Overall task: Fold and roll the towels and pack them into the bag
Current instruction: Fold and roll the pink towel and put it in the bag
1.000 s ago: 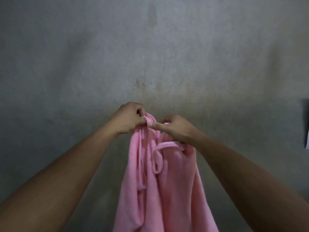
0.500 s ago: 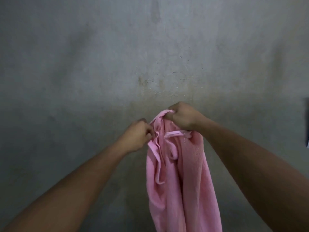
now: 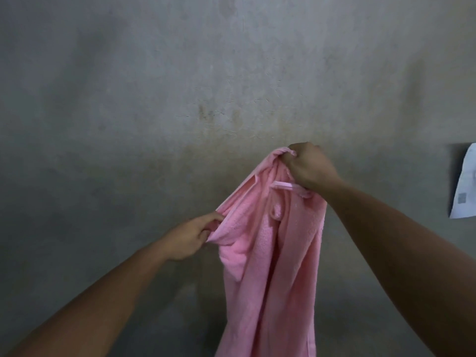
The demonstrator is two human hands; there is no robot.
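A pink towel (image 3: 275,266) hangs in the air in front of a bare grey wall and runs out of the bottom of the frame. My right hand (image 3: 309,167) grips its bunched top corner up high, with a small pink hanging loop showing just below the fist. My left hand (image 3: 192,237) is lower and to the left and pinches the towel's hemmed side edge, pulling it outward. No bag is in view.
The stained grey concrete wall (image 3: 180,99) fills the background. A white sheet of paper (image 3: 465,184) with a small printed code hangs at the right edge of the frame.
My right hand rose and moved right with the towel's top corner. My left hand dropped down the side edge and pulled it leftward, spreading the towel's upper part.
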